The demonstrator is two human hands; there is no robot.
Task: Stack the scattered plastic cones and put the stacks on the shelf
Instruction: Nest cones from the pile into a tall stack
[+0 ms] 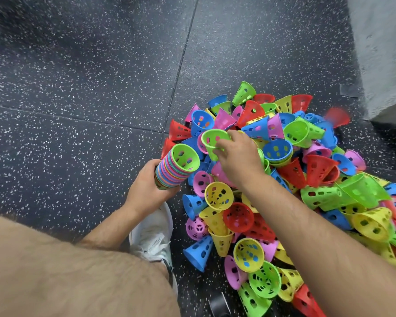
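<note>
Here right hand (pixel 236 156) pinches green cone (pixel 210 138) at its rim, near stack (pixel 169 170).

- I count 2 hands: left hand (pixel 146 186), right hand (pixel 236 156)
- 1 stack of cones (pixel 174 170), too many layers for me to count
- 1 separate green cone (pixel 212 139)
- 1 loose pile (pixel 295 179): dozens of cones, no exact number from here; 5 colours
- 1 white shoe (pixel 153 236)

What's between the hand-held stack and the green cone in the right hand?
Between stack and green cone, the head view shows a blue cone and a pink cone of the pile.
</note>
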